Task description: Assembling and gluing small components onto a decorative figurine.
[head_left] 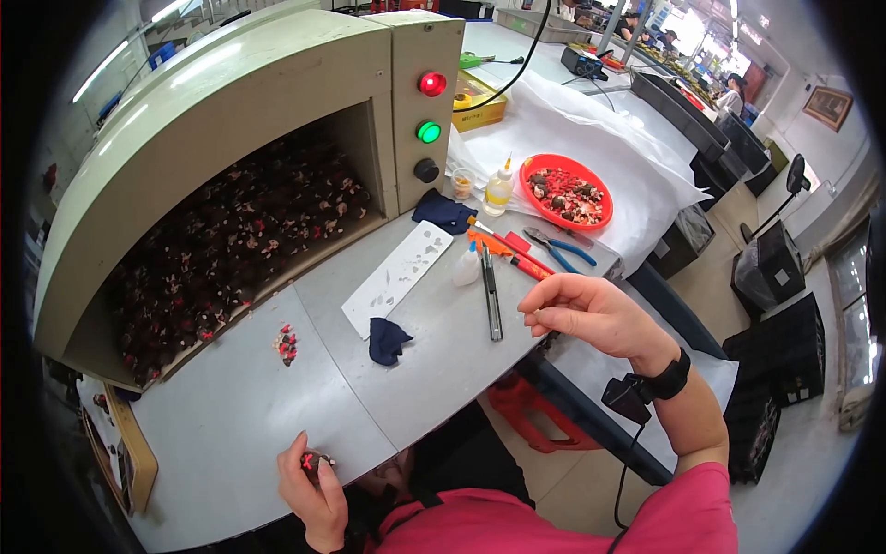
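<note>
My left hand [318, 503] is closed around a small dark brown round piece [312, 463] with red and pale bits on it, low over the near edge of the grey table [231, 425]. To the right, my right hand [591, 316] is raised past the table's edge, thumb and fingertips pressed together. Whatever they pinch, if anything, is too small to make out. Closest to that hand lies a dark slim cutter knife [491, 295]. A small heap of red, white and dark bits [286, 345] lies on the table beyond my left hand.
A beige machine [231, 69] with lit red and green buttons holds many dark pieces. Around the table are a white palette [397, 279], dark blue cloth [389, 341], blue-handled pliers [560, 249], a small white bottle [467, 268], a yellowish glue bottle [498, 192] and a red bowl [604, 217] of bits.
</note>
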### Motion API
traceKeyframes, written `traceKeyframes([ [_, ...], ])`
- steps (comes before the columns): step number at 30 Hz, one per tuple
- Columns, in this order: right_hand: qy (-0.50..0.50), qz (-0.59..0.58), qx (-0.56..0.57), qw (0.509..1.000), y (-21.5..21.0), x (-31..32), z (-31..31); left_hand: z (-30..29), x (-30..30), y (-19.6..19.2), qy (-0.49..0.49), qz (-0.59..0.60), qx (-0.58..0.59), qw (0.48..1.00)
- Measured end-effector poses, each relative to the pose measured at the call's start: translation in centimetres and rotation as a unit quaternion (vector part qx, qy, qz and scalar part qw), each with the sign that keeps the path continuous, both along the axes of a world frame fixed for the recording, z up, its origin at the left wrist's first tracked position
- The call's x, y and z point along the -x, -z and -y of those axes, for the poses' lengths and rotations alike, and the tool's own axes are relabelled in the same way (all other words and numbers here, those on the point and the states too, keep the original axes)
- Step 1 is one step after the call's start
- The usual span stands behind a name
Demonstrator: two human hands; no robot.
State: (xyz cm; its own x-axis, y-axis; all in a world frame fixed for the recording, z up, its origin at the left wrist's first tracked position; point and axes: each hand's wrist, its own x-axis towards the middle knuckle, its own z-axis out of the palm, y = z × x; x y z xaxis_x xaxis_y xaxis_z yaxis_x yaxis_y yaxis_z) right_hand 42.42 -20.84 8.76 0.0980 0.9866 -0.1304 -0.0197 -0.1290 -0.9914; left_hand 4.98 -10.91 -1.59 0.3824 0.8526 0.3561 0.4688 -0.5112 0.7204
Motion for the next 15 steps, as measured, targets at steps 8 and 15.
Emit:
traceKeyframes([
  [8,0.011,-0.006,0.042,0.999,1.4,3.9,-1.3,0.2,-0.4,-2.6,-0.007,0.209,0.226,0.952],
  [15,0.045,0.173,0.027,0.984,5.7,9.1,-1.6,-1.4,-0.9,-3.2,0.109,0.291,0.412,0.856],
])
